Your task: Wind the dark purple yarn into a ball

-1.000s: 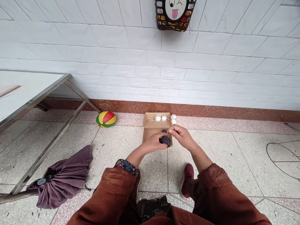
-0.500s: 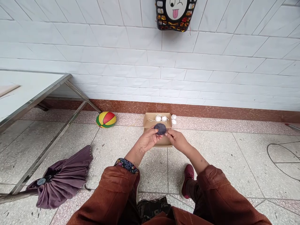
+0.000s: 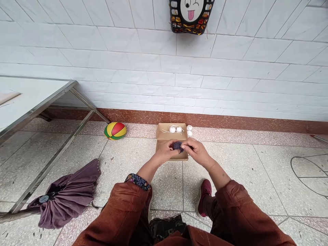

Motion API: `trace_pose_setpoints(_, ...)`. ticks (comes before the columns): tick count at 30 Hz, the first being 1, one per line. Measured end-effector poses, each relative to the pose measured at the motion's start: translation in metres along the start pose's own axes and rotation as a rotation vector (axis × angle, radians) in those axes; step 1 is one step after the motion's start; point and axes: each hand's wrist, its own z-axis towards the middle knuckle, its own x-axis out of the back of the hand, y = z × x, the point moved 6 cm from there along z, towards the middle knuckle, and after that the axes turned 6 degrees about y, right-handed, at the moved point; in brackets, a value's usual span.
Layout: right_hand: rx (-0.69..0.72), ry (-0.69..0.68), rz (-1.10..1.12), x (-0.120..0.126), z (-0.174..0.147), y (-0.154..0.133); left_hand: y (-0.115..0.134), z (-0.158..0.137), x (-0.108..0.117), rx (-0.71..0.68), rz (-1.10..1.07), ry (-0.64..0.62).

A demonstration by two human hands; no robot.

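Note:
A dark grey ball of yarn (image 3: 176, 146) is held over an open cardboard box (image 3: 160, 145). My left hand (image 3: 164, 151) is closed round its left side, thumb on the near face. With fingertips pinched at the ball's right edge, my right hand (image 3: 195, 150) grips the yarn; the strand itself is too fine to make out. In the far part of the box lie two white balls of yarn (image 3: 172, 129) with a loose white end trailing left. More white yarn balls (image 3: 189, 128) sit on the floor just right of the box.
A multicoloured ball (image 3: 115, 131) rests by the steel-framed table (image 3: 74, 83) on the left. Nearer lies a folded purple umbrella (image 3: 70, 194). A black basket (image 3: 191, 25) hangs on the tiled wall. A wire frame (image 3: 292, 167) lies at right.
The grey yarn ball has been lowered slightly and turned in my left hand. My right hand has moved up and over its right side, fingers now across its edge.

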Motion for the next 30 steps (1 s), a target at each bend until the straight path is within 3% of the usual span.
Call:
trace_pose_setpoints(5, -0.136, 0.11, 0.056, 0.006, 0.004, 0.026, -0.002, -0.011, -0.015, 0.048, -0.176, -0.225)
trace_pose_setpoints(9, -0.273, 0.099, 0.09, -0.004, 0.0, 0.043, 0.003, -0.014, -0.016, 0.113, -0.462, -0.259)
trace_pose_setpoints(14, -0.271, 0.009, -0.032, -0.02, -0.007, 0.045, 0.001, -0.006, -0.004, 0.136, -0.656, -0.098)
trace_pose_setpoints(22, -0.137, -0.105, -0.115, -0.028, -0.009, 0.027, -0.002, 0.003, 0.018, 0.136, -0.691, 0.055)
trace_pose_setpoints(27, -0.076, -0.18, 0.061, -0.027, -0.01, 0.006, -0.004, 0.009, 0.025, 0.106, -0.572, 0.187)
trace_pose_setpoints(30, -0.079, -0.177, 0.165, -0.02, -0.008, -0.003, 0.001, 0.008, 0.024, 0.027, -0.371, 0.22)
